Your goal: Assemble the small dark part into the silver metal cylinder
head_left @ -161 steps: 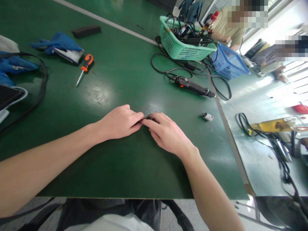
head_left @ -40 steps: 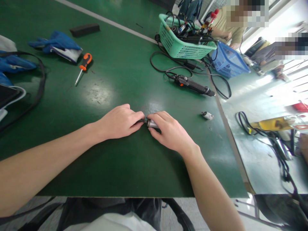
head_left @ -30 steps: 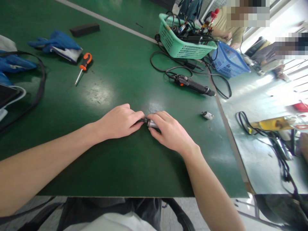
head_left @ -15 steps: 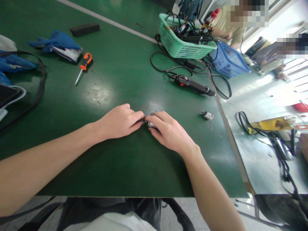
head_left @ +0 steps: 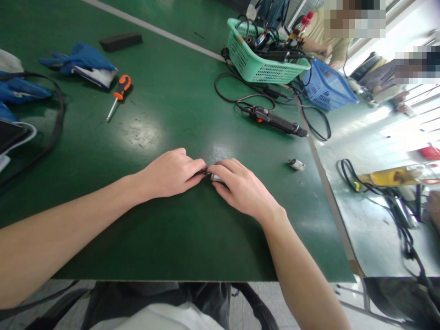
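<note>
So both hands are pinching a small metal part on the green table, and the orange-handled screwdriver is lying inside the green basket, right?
Not quite. The head view shows the orange-handled screwdriver lying on the green table beside the blue gloves, not in the green basket. The left hand and right hand do pinch a small metal part.

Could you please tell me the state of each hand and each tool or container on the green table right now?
left hand: closed, pinching one end of the small metal part.
right hand: closed over the part.
orange-handled screwdriver: lying flat, untouched.
electric screwdriver: lying on its side, corded.
green basket: upright, full of cables.
small silver piece: lying loose.
</note>
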Available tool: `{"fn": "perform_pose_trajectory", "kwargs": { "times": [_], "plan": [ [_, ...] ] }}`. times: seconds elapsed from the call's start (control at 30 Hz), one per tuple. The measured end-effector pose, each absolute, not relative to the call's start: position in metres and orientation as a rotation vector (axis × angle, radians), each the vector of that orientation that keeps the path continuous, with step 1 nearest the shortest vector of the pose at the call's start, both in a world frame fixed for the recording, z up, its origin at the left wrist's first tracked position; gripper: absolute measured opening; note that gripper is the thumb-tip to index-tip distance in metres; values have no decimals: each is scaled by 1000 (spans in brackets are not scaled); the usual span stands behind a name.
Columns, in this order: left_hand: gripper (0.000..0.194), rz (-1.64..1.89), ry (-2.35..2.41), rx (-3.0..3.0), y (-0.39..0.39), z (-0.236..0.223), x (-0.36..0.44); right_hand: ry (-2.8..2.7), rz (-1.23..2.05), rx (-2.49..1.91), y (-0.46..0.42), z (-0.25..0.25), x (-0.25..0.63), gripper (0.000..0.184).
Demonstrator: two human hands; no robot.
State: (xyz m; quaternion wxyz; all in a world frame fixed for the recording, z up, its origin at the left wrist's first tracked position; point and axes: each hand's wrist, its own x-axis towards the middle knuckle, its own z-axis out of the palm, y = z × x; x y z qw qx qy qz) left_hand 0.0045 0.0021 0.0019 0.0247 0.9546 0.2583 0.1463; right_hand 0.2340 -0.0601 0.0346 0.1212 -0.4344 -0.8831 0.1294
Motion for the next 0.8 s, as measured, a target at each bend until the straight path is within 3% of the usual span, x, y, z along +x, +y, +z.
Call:
{"fn": "perform_pose_trajectory", "kwargs": {
  "times": [0.5,0.8],
  "plan": [
    [29,454,813,2943,2,0,4,-2632,343,-1276,-62,38,233,34],
    [28,428,843,2917,2,5,5,-2430,155,-1736,-49,35,276,38]
  ]
}}
